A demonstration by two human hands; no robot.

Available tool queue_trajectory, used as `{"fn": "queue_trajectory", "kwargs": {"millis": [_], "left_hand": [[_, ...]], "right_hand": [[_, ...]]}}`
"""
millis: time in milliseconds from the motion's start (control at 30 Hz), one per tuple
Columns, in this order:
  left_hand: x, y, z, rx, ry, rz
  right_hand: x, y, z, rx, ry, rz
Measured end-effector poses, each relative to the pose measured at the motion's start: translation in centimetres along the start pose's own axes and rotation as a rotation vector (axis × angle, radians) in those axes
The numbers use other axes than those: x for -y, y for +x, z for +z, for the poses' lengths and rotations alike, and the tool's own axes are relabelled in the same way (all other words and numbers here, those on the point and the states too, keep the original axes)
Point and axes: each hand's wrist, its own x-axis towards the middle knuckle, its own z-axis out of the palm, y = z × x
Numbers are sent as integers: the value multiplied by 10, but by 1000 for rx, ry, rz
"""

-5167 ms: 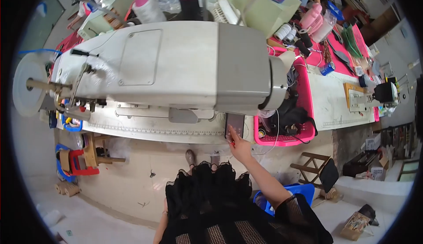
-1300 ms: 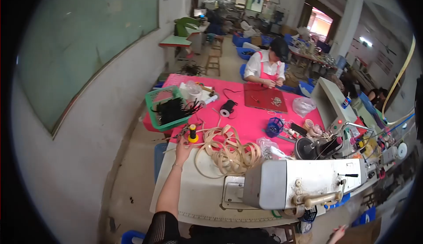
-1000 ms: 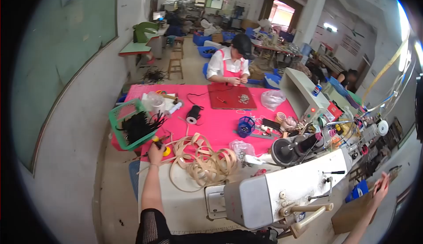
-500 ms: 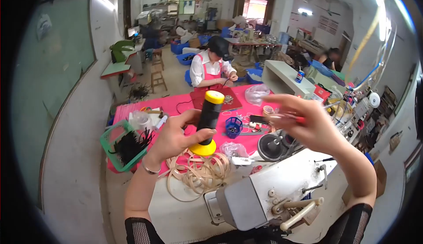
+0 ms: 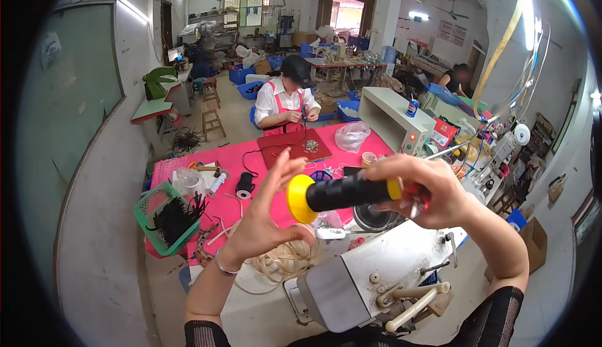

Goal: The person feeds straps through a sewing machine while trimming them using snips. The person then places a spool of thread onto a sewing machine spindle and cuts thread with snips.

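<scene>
A thread spool [image 5: 348,194], wound with black thread on a yellow core with a wide yellow base, lies sideways in the air above the sewing machine [image 5: 370,278]. My right hand [image 5: 439,190] grips its narrow end, the base pointing left. Tucked in the same hand is a small red and metal tool [image 5: 417,201], too blurred to name. My left hand [image 5: 260,221] is open beside the yellow base, thumb and fingers apart, holding nothing. Below it a heap of beige strapping [image 5: 282,260] lies on the table.
On the pink-covered table [image 5: 226,206] are a green basket [image 5: 150,204] of black strips, a small black spool [image 5: 245,185] and a clear plastic bag [image 5: 352,136]. A co-worker [image 5: 285,99] sits opposite at a red board [image 5: 282,152]. A drinks can [image 5: 412,108] stands on a grey cabinet [image 5: 382,105].
The spool has passed from my left hand to my right and tipped from upright to sideways. My left hand has opened. My view has shifted slightly.
</scene>
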Motion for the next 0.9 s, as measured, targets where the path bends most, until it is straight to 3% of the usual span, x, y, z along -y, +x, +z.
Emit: {"fn": "queue_trajectory", "kwargs": {"millis": [133,233,300,367,400,500,567,733,833,900], "left_hand": [[-7,-3,2,103,74,-65],[-10,-1,5,166,184,-286],[-8,1,13,155,211,-188],[-1,3,18,271,-234,-452],[-1,5,23,317,-370,-428],[6,11,40,339,-309,-334],[17,15,48,354,-327,-342],[41,20,58,401,-400,-456],[55,21,58,394,-295,-546],[68,21,57,119,-164,-358]], "right_hand": [[-1,-11,-1,-12,-61,-11],[5,-11,-7,-35,-130,21],[5,-12,-12,-59,-197,85],[-8,-14,-12,-132,-224,94],[-8,-13,-16,-114,-251,153],[-23,-10,-26,-102,-269,339],[-30,-5,-33,-144,-33,540],[-45,-7,-50,-149,-129,574],[-45,-11,-55,-161,-85,632],[-43,-11,-57,-172,-187,557]]}}
